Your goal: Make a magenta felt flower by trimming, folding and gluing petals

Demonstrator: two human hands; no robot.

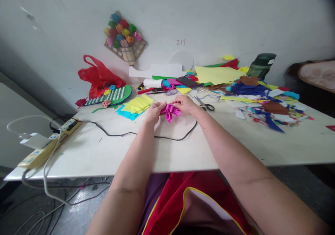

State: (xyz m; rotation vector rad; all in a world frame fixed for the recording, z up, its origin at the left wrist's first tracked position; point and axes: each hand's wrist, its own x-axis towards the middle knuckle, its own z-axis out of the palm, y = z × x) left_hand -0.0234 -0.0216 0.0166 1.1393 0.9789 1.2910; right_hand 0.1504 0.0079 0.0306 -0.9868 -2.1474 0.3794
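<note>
A crumpled magenta paper piece (170,112) is held between my two hands, above the middle of the white table (180,158). My left hand (156,111) pinches its left side, and my right hand (184,104) has its fingers closed on its upper right side. Yellow paper sheets (138,103) lie over light blue ones (128,113) to the left of my left hand. Scissors with dark handles (207,107) rest just right of my right hand. A black cable (125,134) runs across the table below both hands.
At the left edge lies a power strip (39,156) with a white plug. A red bag (98,74) and a green decorated board (115,96) stand behind it. Pens, a phone (186,81) and coloured paper line the back. Scraps (274,107) and a green bottle (261,65) are at right.
</note>
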